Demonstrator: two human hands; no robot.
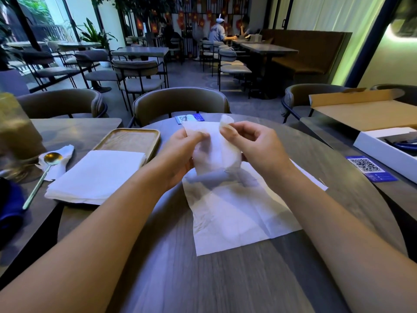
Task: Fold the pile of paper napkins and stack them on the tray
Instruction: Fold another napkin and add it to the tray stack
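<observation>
A white paper napkin [213,145] is held up above the round table. My left hand [180,154] grips its left edge. My right hand [250,143] pinches its upper right corner. Under both hands an unfolded napkin [234,213] lies flat on the table. A stack of napkins [97,175] sits to the left, overlapping the near end of a wooden tray [130,136]. The bare part of the tray holds nothing.
A gold spoon [42,175] lies on a crumpled napkin at the left, beside a glass jar [15,129]. A white box [390,147] and an open cardboard box [365,111] stand at the right. QR cards [370,168] lie on the table. Chairs ring the far side.
</observation>
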